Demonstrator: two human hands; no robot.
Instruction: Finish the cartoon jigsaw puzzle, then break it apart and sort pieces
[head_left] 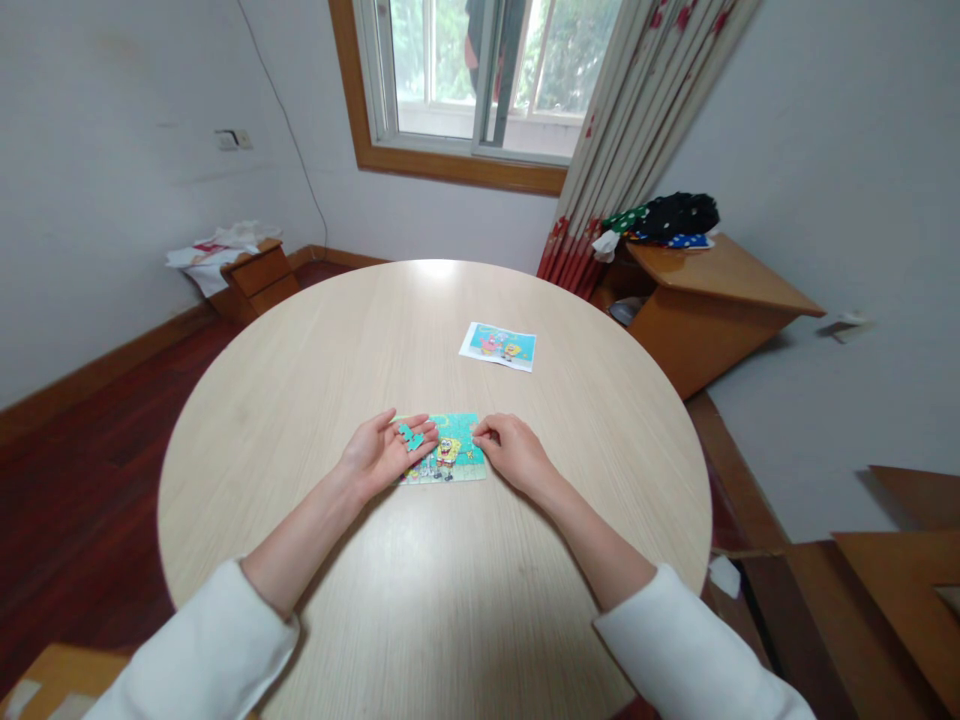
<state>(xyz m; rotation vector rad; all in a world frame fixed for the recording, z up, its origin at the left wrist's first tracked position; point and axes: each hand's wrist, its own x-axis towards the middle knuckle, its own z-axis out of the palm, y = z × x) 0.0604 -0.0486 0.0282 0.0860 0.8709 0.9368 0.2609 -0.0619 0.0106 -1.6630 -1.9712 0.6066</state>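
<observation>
My left hand point(381, 452) is palm up with its fingers stretched out, and a few teal puzzle pieces point(410, 437) rest on the fingers. Under and beside it lies a jigsaw puzzle point(461, 458) with a yellow cartoon figure on a teal ground; the hand covers part of its left side. At the puzzle's upper right edge, my right hand point(510, 448) has thumb and forefinger pinched together. What sits between those fingertips is too small to make out. Farther back on the table is a printed picture sheet point(501, 347) with pink and yellow cartoon figures.
The round pale wooden table point(420, 600) carries the puzzle and the sheet. Behind it are a window point(480, 80) and a curtain point(630, 110). A tilted wooden cabinet point(705, 310) with cloths on top stands at right. A small drawer unit point(262, 278) stands at left.
</observation>
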